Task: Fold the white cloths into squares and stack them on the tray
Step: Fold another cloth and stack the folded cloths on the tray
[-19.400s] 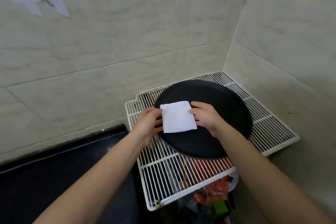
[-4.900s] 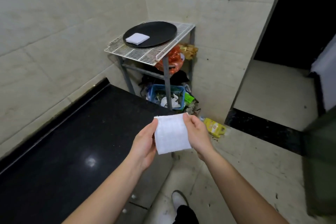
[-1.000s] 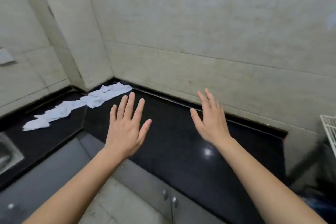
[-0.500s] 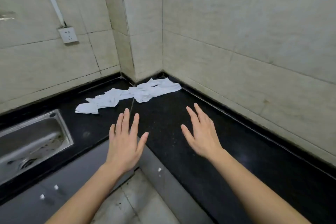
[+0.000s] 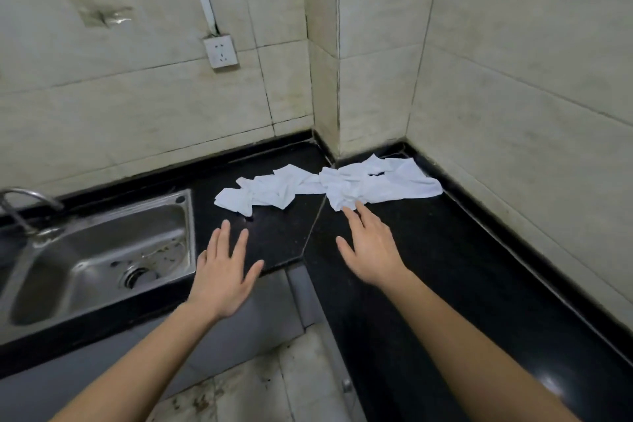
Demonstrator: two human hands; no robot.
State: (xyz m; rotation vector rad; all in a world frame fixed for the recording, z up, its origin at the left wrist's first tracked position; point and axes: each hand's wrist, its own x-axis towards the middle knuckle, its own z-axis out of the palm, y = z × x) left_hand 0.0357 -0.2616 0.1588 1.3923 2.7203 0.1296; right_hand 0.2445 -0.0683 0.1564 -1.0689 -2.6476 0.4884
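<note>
2 hands out flat over the black counter (image 5: 428, 250), fingers spread wide, nothing held. The right hand (image 5: 371, 250) is furthest in, its fingertips (image 5: 358, 205) at the near edge of the cloths (image 5: 329, 187), can't tell if they actually touch. The left hand (image 5: 224, 271) hovers beside the sink (image 5: 99, 257), short of the pile. The cloths lie crumpled in the corner against the wall.

Faucet (image 5: 24, 204) cut off at left edge, sink (image 5: 51, 298) bowl partly cropped
</note>
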